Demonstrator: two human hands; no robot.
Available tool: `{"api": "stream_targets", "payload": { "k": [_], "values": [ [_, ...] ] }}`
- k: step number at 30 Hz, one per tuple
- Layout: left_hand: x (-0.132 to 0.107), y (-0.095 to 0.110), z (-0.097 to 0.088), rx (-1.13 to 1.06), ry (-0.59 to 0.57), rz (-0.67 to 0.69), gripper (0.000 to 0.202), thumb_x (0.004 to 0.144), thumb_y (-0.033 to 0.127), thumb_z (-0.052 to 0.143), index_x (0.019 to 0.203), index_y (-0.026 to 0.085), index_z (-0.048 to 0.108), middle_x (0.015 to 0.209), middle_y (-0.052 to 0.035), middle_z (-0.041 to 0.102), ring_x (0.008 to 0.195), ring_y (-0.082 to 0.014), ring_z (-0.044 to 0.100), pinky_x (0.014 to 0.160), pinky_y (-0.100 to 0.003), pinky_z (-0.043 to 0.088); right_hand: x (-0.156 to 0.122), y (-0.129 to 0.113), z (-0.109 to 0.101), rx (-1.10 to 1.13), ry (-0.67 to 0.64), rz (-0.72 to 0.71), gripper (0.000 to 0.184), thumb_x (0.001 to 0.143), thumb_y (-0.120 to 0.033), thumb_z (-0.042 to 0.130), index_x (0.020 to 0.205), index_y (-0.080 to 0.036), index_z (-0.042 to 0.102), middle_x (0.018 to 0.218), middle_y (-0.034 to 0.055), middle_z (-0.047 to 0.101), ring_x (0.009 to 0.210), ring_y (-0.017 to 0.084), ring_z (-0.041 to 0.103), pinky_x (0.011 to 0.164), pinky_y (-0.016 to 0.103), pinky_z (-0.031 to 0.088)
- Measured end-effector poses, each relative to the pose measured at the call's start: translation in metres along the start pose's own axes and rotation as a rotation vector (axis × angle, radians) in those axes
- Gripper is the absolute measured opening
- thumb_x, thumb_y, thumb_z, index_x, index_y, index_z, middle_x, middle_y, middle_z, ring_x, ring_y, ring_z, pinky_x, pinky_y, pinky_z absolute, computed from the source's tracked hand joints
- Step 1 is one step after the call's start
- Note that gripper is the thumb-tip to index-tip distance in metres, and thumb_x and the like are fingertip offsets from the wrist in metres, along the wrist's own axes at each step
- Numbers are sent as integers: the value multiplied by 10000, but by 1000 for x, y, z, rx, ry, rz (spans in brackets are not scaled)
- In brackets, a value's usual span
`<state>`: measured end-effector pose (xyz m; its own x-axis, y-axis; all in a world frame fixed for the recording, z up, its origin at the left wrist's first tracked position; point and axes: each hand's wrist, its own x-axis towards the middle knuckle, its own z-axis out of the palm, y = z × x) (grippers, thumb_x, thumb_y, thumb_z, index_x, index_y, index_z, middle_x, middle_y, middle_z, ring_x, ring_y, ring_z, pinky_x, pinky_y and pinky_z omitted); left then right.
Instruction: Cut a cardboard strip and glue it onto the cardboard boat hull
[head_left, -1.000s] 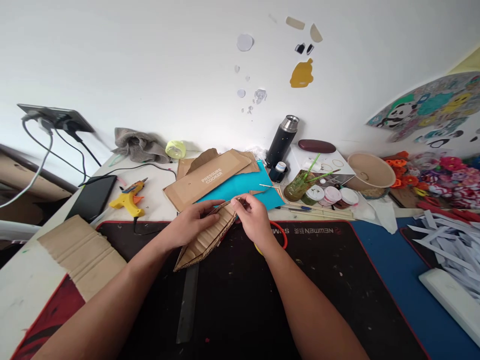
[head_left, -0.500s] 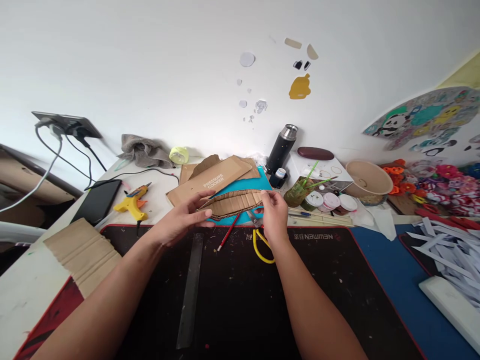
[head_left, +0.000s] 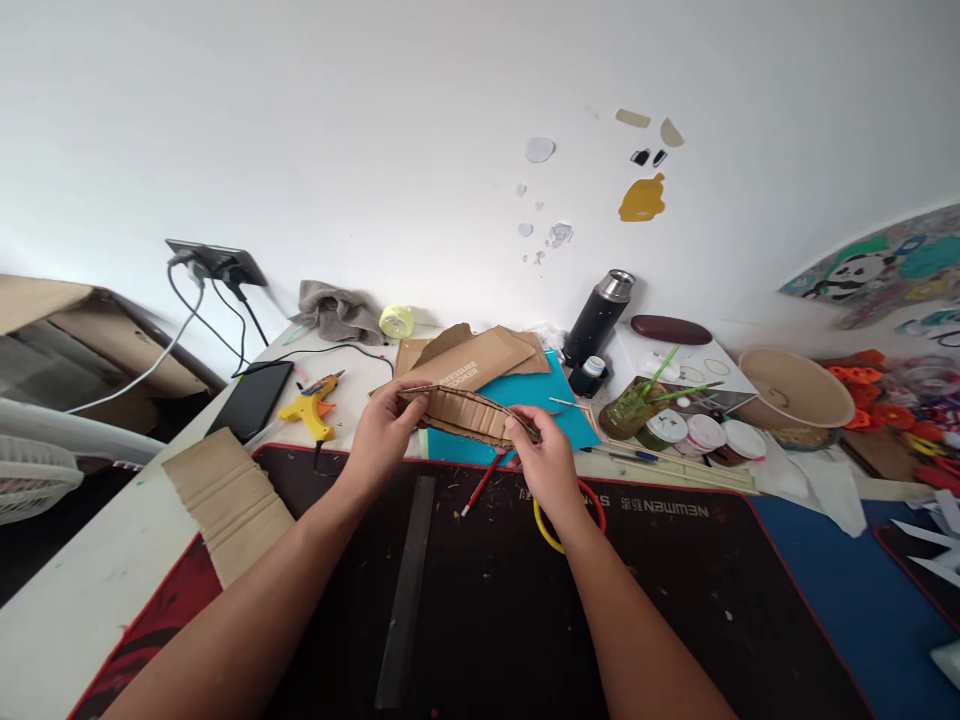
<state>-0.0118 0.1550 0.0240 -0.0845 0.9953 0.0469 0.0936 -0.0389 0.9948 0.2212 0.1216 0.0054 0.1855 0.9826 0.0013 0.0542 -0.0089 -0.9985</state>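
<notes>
Between my two hands is a strip of corrugated cardboard [head_left: 469, 415], bowed along its length, its cut edges showing. My left hand [head_left: 388, 425] pinches its left end, thumb in front. At the other end, my right hand [head_left: 538, 445] grips it between thumb and fingers. Both hands hold it above the back edge of a black desk mat [head_left: 495, 620]. Under my right wrist lie scissors with yellow and red handles [head_left: 551, 535], partly hidden. A red pencil [head_left: 480, 487] and a dark ruler [head_left: 406, 590] rest on the mat.
Behind the hands lie cardboard sheets [head_left: 487, 358] and a blue sheet [head_left: 551, 390]. A yellow glue gun [head_left: 309, 408] and a cardboard piece [head_left: 225, 500] are at left. A black flask [head_left: 600, 318], a cup of murky liquid [head_left: 624, 412] and paint jars [head_left: 705, 433] stand at right.
The cardboard strip has turned, its right end now lower and its left end higher. My left fingers have closed on its end. The view has shifted left.
</notes>
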Motion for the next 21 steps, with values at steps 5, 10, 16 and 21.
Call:
{"api": "stream_targets", "payload": {
  "k": [5,10,16,21],
  "values": [
    [-4,6,0,53,30,31,555,910,672,707,1165,181,751,1002,-64,776,922,-252,711,792,-350,591,-5,0,3,-40,-48,23,400,886,-579,764,1088,-234,762,1052,99,803,769,270,767,529,349,625],
    [-6,7,1,36,28,24,576,928,720,669,1125,187,770,1015,-63,764,910,-247,696,759,-339,589,-6,0,4,-55,-54,28,403,877,-591,765,1072,-238,760,1033,96,795,757,271,765,521,346,607],
    [-4,4,0,15,21,57,472,915,611,723,1118,192,802,1113,-84,820,1041,-283,724,934,-394,582,-7,0,4,-78,-57,10,354,891,-539,753,1072,-235,762,1027,98,791,805,279,737,533,350,611],
    [-4,0,0,-8,21,21,560,933,635,714,1238,172,790,1121,-94,801,1020,-274,721,894,-380,591,-7,1,4,-94,-60,5,348,898,-531,749,1082,-236,769,1010,96,784,812,284,726,539,356,611]
  ]
}}
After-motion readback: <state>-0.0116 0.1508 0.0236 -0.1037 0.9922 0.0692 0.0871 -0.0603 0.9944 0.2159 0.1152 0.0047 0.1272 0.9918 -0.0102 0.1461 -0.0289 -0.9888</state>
